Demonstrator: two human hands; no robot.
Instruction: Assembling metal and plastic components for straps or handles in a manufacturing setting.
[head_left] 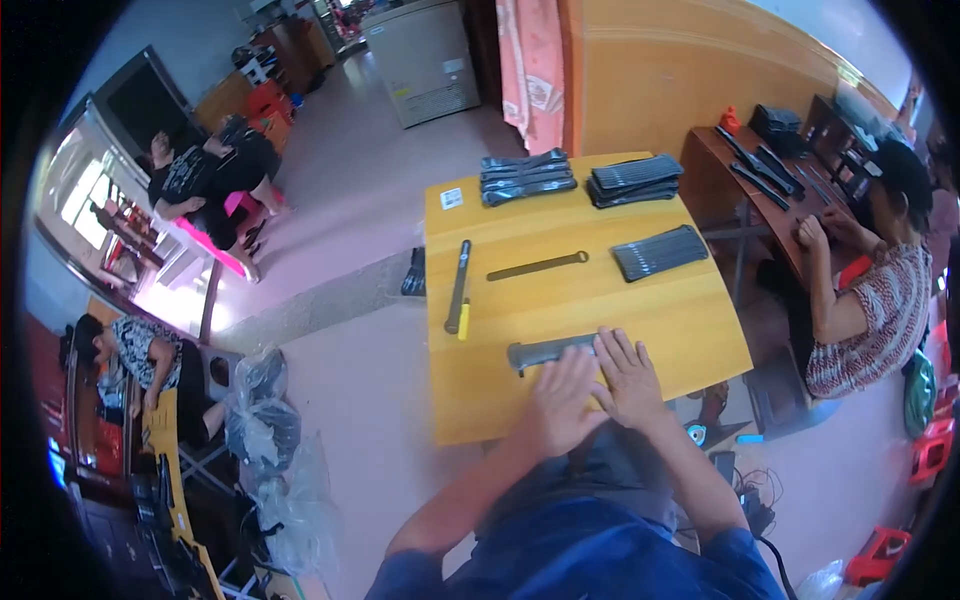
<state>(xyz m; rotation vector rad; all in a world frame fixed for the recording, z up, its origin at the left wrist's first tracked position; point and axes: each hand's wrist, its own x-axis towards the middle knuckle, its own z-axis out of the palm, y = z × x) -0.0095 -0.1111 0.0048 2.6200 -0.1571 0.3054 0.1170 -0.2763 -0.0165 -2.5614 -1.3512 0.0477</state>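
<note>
Both hands lay flat, fingers spread, gripping nothing: left hand [562, 398] and right hand [628, 372] pressed on a grey flat pack [545, 352] at the near edge of the yellow table [690, 330]. Dark stacks [527, 177] sat far.

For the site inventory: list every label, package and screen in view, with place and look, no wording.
Small sticker: far left corner of the yellow table, square, white with dark print.
Label: front of the pale cabinet, small, white.
Clear plastic bags: on the floor left of the table, crumpled, dark contents.
Dark screen: upper left, rectangular, black.
</note>
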